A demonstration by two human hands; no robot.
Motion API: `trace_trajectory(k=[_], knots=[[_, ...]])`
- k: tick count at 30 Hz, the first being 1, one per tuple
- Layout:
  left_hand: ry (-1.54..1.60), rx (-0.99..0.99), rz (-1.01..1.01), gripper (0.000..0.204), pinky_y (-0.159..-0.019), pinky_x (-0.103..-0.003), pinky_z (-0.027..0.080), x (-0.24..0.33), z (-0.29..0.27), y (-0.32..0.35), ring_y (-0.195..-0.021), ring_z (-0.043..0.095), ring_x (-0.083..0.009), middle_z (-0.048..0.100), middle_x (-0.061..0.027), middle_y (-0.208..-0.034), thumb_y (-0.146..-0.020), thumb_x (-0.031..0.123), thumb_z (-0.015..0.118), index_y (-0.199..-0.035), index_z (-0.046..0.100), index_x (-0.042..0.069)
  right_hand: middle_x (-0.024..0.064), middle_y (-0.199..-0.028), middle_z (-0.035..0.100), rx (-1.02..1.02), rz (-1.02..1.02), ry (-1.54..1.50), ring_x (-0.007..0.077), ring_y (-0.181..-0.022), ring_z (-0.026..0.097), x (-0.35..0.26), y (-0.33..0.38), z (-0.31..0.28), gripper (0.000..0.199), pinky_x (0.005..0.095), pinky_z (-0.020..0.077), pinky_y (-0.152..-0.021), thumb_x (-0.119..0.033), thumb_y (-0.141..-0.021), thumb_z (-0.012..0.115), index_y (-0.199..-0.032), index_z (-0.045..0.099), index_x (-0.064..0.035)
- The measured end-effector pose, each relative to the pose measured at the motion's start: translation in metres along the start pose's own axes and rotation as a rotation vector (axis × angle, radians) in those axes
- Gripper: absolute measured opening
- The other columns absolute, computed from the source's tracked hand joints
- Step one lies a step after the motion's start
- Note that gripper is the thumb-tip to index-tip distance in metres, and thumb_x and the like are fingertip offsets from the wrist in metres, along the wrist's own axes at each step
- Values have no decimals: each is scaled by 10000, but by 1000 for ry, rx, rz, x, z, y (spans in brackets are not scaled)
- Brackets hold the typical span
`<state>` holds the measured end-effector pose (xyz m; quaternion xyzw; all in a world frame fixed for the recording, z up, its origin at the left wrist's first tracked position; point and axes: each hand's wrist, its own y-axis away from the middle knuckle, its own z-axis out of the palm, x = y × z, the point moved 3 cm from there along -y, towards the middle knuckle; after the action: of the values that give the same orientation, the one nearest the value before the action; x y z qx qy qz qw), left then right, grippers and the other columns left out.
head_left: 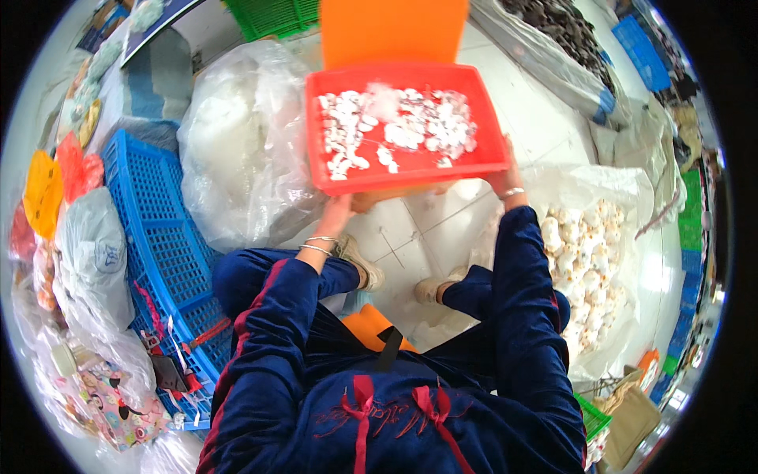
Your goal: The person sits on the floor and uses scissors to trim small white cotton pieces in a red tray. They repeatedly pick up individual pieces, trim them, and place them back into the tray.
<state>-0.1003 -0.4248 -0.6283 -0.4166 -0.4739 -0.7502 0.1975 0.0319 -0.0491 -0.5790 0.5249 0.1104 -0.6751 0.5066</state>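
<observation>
Tray: a red rectangular plastic tray (410, 180) is being held up at the upper centre of the frame, in front of a flat orange panel (391, 35).
Contents: many small white pieces (452, 130) are being carried in loose clusters, and a blurred pale tuft (382, 103) is being borne among them.
Left hand: the tray's lower left edge is being gripped by the left hand (339, 209), its fingers being partly hidden underneath.
Right hand: the tray's right end is being clamped by the right hand (503, 175).
Left side: a blue lattice plastic crate (170, 237) is being partly overlapped by the left leg; a pale filling is being contained in a clear plastic bag (245, 150) at upper left.
Right side: rounded white pieces with brown spots (584, 265) are being held in a translucent plastic sheet (632, 189).
</observation>
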Motion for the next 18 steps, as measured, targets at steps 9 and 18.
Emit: trace_trajectory(k=[9, 18], knots=[[-353, -278, 618, 374, -1065, -422, 459, -53, 60, 22, -1226, 596, -329, 656, -185, -1294, -1040, 212, 518, -1358, 566, 22, 101, -1515, 543, 199, 200, 103, 301, -1336, 544, -47, 66, -76, 881, 547, 448, -1041, -786, -961, 310, -1548, 444, -142], [-413, -330, 381, 353, -987, -475, 489, -40, 62, 39, -1185, 595, -419, 658, -219, -1261, -1017, 295, 535, -1280, 601, 69, 144, -1590, 433, 172, 301, 72, 392, -1442, 424, -53, 110, -68, 945, 609, 385, -1128, -793, -957, 326, -1587, 349, -89]])
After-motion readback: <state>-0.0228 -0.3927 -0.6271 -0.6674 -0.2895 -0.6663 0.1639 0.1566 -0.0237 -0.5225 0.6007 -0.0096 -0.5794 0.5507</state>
